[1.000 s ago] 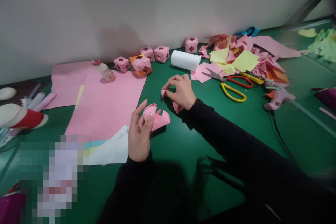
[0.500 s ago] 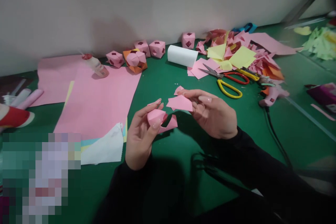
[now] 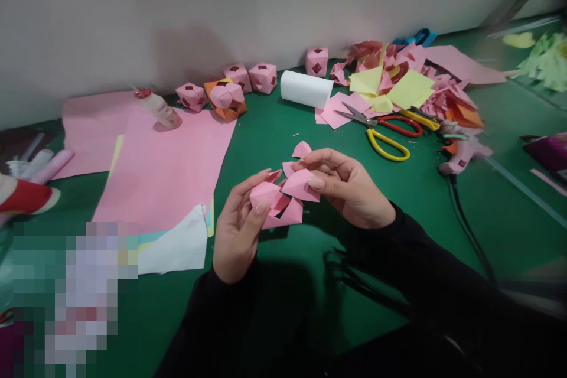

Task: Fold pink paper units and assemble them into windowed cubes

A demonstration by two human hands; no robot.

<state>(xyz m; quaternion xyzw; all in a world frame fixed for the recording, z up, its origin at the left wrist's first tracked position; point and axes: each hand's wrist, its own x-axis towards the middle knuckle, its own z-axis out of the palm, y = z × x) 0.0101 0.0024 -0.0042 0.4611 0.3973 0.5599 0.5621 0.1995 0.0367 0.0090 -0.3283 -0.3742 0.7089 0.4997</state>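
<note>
Beyond the fingers (image 3: 326,184): white roll (image 3: 305,89). To their right: red-and-yellow-handled scissors (image 3: 372,124), corded pink glue gun (image 3: 461,155). To their left: small bottle (image 3: 160,112); farther left, red-and-white cup (image 3: 20,196).

Honestly can't read a single word, number or brand from where I'm standing. The little bottle (image 3: 163,113) with the red top has a small reddish mark low on its side, but it's way too tiny to make out. The red and white cup (image 3: 21,195) at the left edge has no legible lettering. That purple thing (image 3: 548,155) over on the right is too blurry, and the blocky patch (image 3: 84,292) lower left is just pale and reddish squares.
</note>
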